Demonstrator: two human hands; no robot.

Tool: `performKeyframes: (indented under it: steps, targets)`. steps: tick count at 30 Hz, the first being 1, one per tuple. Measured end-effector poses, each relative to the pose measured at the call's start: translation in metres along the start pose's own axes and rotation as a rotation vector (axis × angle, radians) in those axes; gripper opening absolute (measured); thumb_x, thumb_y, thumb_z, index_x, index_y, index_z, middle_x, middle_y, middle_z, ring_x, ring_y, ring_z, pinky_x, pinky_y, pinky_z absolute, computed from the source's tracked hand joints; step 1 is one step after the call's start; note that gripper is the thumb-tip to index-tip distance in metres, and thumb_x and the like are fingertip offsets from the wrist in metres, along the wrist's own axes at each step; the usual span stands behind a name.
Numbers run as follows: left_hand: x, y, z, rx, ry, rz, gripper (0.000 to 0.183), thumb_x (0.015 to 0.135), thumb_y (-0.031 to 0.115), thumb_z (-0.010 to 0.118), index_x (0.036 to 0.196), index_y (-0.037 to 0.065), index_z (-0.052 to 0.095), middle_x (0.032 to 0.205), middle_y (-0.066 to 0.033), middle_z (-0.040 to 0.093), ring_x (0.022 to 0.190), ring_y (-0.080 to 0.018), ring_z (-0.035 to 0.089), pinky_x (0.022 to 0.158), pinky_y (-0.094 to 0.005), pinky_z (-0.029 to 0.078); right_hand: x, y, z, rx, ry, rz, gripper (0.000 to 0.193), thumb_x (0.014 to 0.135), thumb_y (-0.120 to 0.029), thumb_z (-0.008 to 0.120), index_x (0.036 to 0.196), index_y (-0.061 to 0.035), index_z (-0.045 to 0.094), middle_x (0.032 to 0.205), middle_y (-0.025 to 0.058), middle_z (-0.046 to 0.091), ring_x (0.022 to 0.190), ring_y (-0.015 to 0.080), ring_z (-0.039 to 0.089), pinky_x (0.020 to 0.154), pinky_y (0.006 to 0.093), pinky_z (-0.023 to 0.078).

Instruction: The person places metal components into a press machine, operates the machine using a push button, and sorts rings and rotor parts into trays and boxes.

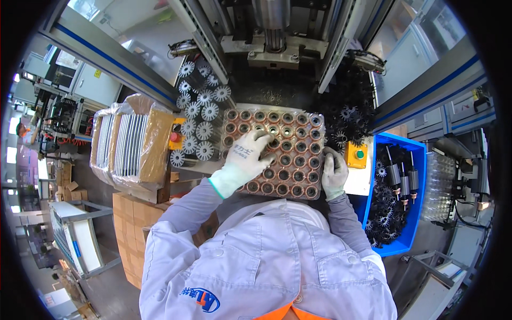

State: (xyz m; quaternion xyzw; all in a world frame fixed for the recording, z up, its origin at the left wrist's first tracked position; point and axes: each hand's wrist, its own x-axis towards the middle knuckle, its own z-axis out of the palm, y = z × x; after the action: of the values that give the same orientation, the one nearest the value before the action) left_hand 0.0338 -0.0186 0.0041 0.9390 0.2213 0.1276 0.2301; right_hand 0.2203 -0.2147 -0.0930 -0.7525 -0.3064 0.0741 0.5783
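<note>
In the head view, the tray [280, 123] is seen on the surface [358, 184] directly in front of the torso, filled with rows of copper-rimmed parts [285, 160]. It appears slightly wider across than deep, though lens bending leaves its long axis uncertain. It is overlapped by the left hand [248, 154], whose bent fingers are set over the middle rows; whether a part is pinched cannot be told. The right hand [335, 170] is held apart from it, loosely curled at the right edge; contact there cannot be made out. The central parts are thus nearer to the left hand.

The left edge is closely bordered by grey cores [209, 111], the upper right by dark cores [349, 80]. A yellow box [351, 156] is placed just beyond the right hand. Past the far edge, a dark plate [272, 97] is seen before the press [277, 57].
</note>
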Motion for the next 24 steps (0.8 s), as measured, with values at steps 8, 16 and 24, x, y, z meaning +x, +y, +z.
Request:
performKeyframes:
  steps: [8,16,24]
  targets:
    - [0.021,-0.012,0.012,-0.115,-0.065,-0.036,0.039,0.085,0.027,0.067,0.117,0.005,0.06,0.111,-0.0162,0.063,0.105,-0.0334,0.061,0.092,-0.0422,0.049,-0.003,-0.014,-0.009,-0.149,-0.012,-0.028,0.023,0.096,-0.011,0.054,0.108,0.0034,0.068,0.102,0.0168,0.071,0.097,0.0281,0.068,0.088,0.0366,0.052]
    - [0.021,-0.036,0.02,-0.568,0.16,-0.362,0.026,0.087,0.022,0.074,0.1,0.001,0.066,0.089,-0.0093,0.069,0.08,-0.0185,0.063,0.072,-0.0309,0.05,0.089,-0.142,0.046,-0.073,-0.109,-0.374,0.034,0.087,-0.006,0.067,0.119,0.0035,0.064,0.105,0.0178,0.072,0.096,0.0254,0.07,0.087,0.0328,0.054]
    - [0.026,-0.029,-0.002,-1.046,0.212,-0.481,0.024,0.094,0.023,0.068,0.102,0.001,0.066,0.078,-0.0017,0.066,0.067,-0.0058,0.055,0.06,-0.0227,0.044,0.274,-0.159,0.15,-0.419,-0.235,-0.015,0.083,0.075,-0.035,0.079,0.14,0.0025,0.045,0.128,0.0241,0.062,0.12,0.0352,0.059,0.105,0.0396,0.044]
